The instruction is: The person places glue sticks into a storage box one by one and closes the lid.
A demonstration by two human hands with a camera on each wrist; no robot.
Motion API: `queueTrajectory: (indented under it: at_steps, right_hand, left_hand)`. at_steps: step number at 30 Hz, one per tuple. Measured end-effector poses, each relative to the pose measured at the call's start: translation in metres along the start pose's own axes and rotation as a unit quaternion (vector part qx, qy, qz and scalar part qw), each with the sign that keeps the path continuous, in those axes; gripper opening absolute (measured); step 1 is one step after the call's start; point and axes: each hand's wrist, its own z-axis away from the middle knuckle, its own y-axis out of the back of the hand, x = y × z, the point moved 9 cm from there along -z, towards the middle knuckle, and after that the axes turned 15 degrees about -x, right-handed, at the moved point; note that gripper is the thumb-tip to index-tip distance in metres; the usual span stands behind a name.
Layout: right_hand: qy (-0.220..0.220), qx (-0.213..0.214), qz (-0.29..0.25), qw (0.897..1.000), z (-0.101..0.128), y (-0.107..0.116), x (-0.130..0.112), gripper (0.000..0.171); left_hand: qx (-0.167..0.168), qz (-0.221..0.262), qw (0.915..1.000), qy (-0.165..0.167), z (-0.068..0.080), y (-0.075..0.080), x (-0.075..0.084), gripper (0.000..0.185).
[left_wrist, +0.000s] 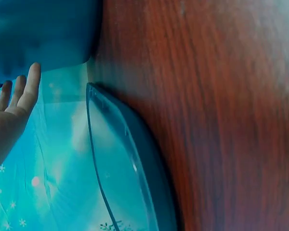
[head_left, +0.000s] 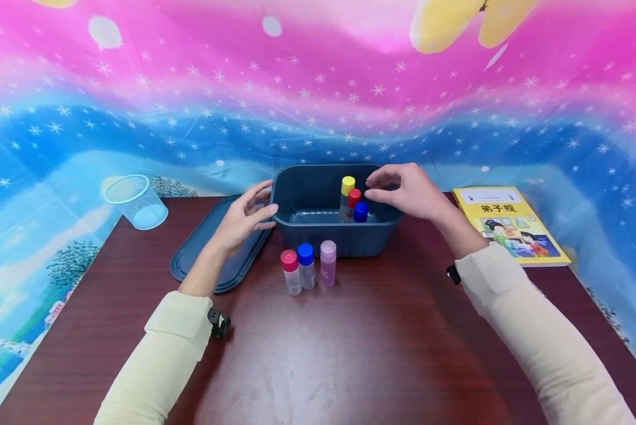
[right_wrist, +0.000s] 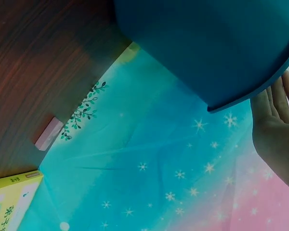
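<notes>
A dark blue-grey plastic bin [head_left: 334, 239] stands near the back of the table. Inside it, toward the right, are small upright bottles with a yellow cap [head_left: 348, 183], a red cap [head_left: 354, 195] and a blue cap [head_left: 360, 211]. My left hand [head_left: 243, 215] touches the bin's left end, its fingers mostly straight. Over the right rim reaches my right hand [head_left: 410, 192], fingers loosely bent beside the red-capped bottle, with nothing visible between them. In front of the bin stand a pink-red-capped bottle [head_left: 292, 277], a blue-capped bottle [head_left: 307, 271] and a lilac bottle [head_left: 328, 265].
The bin's flat lid [head_left: 233, 268] lies left of it, partly under my left forearm. A light blue mesh cup [head_left: 143, 206] stands at the back left. A yellow book [head_left: 509, 224] lies at the right, and a small pink block [right_wrist: 49, 134] is near the table's edge.
</notes>
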Motion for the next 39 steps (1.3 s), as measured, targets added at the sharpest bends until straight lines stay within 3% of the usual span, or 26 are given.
queueTrajectory:
  at_steps: [5, 11, 21, 28, 32, 39]
  right_hand:
    - [0.002, 0.014, -0.001, 1.0, 0.006, 0.008, 0.003, 0.035]
    - [0.005, 0.033, -0.008, 0.999, 0.013, 0.017, 0.007, 0.037]
    - [-0.029, 0.064, -0.028, 0.997, 0.017, 0.028, 0.031, 0.045]
    - [-0.06, 0.071, -0.082, 0.992, 0.02, 0.03, 0.048, 0.048]
    - [-0.075, 0.071, -0.12, 0.987, 0.02, 0.029, 0.057, 0.053]
    - [-0.098, 0.063, -0.186, 0.976, 0.016, 0.025, 0.07, 0.059]
  left_hand:
    - [0.02, -0.02, 0.9993, -0.026, 0.007, 0.01, 0.009, 0.057]
    - [0.024, -0.066, 0.997, -0.033, 0.015, 0.01, 0.017, 0.055]
    - [0.053, -0.155, 0.9848, -0.059, 0.029, 0.009, 0.033, 0.045]
    - [0.072, -0.146, 0.984, -0.073, 0.042, 0.012, 0.041, 0.038]
    - [0.051, -0.147, 0.9846, -0.08, 0.047, 0.01, 0.042, 0.03]
    - [-0.053, -0.141, 0.9871, -0.054, 0.046, -0.009, 0.033, 0.031]
